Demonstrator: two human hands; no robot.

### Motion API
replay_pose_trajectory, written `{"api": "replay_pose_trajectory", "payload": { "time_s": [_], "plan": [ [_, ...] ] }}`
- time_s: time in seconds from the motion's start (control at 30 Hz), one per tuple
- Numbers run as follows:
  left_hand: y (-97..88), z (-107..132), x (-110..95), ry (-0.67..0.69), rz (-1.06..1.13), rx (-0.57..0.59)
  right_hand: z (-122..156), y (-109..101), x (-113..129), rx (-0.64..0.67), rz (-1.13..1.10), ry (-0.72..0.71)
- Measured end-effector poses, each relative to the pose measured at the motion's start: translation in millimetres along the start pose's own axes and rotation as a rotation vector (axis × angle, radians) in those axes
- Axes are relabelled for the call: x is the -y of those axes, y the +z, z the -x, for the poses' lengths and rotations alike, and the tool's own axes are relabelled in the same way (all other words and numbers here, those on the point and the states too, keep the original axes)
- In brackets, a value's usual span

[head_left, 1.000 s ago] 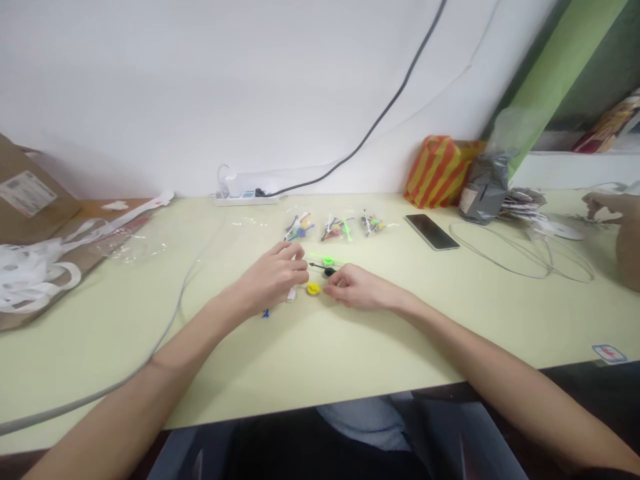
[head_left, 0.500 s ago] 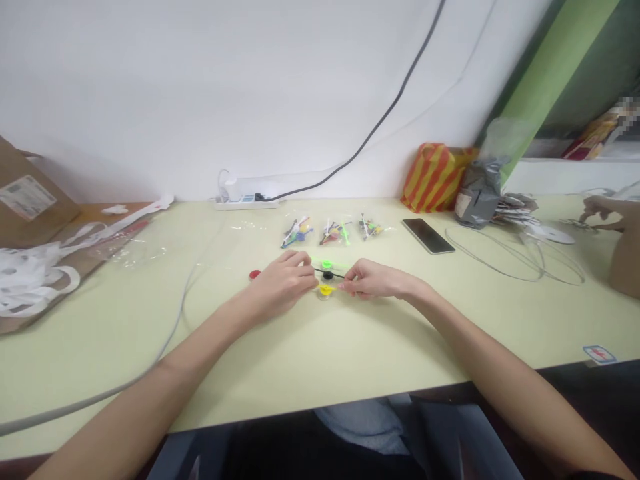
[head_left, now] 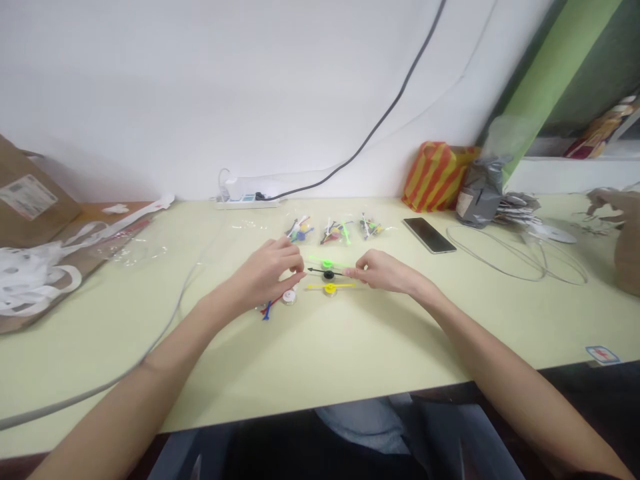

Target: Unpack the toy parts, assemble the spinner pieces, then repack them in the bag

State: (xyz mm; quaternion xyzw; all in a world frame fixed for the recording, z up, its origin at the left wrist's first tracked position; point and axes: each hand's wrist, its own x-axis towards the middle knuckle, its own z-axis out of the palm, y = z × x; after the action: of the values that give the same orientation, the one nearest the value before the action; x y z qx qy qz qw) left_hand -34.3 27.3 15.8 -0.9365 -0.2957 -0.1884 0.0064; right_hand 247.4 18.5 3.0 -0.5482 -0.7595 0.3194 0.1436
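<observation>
Three small arrow spinners lie in a column between my hands: a green spinner [head_left: 327,264], a black spinner [head_left: 329,274] and a yellow spinner [head_left: 331,290], each a thin arrow on a round base. My right hand [head_left: 384,271] pinches the right end of the black arrow between thumb and finger. Just off that arrow's left tip, my left hand [head_left: 270,268] has bent fingers slightly apart, with nothing visible in them. Below it lie a white disc [head_left: 289,297] and some blue arrow pieces [head_left: 267,311] with red ones, partly hidden by the hand.
Behind the spinners are three clear bags of coloured pieces [head_left: 336,231]. A phone [head_left: 429,235], a thin cable loop [head_left: 500,263] and a striped bag [head_left: 437,177] sit to the right. A power strip [head_left: 247,202] stands by the wall. At far right, another person's hand [head_left: 613,200] works.
My left hand has drawn back left from the spinners, uncovering the white disc and red and blue pieces. The yellow arrow now lies level and free of my fingers; my right hand shifted slightly up.
</observation>
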Motion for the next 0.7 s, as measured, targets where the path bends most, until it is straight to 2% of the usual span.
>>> {"api": "replay_pose_trajectory", "payload": {
  "time_s": [0.07, 0.13, 0.2, 0.27, 0.53, 0.6, 0.7],
  "plan": [
    [-11.3, 2, 3, -0.047, 0.119, 0.067, 2, -1, 2, -0.118, 0.034, -0.025],
    [-19.1, 4, 6, -0.067, 0.21, 0.184, 3, -1, 5, -0.22, 0.075, -0.05],
    [-22.0, 7, 9, -0.072, 0.244, 0.287, 4, -1, 7, -0.297, 0.122, -0.064],
    [-20.3, 8, 10, -0.076, 0.25, 0.322, 4, 1, 8, -0.339, 0.156, -0.071],
    [-3.7, 3, -5, -0.058, 0.33, 0.272, 3, 17, 17, -0.336, 0.199, -0.146],
    [-3.8, 2, -1, -0.055, 0.352, 0.206, 3, 20, 20, -0.359, 0.217, -0.144],
    [-3.2, 5, 14, -0.091, 0.302, 0.037, 4, 22, 20, -0.398, 0.225, -0.158]
  ]
}}
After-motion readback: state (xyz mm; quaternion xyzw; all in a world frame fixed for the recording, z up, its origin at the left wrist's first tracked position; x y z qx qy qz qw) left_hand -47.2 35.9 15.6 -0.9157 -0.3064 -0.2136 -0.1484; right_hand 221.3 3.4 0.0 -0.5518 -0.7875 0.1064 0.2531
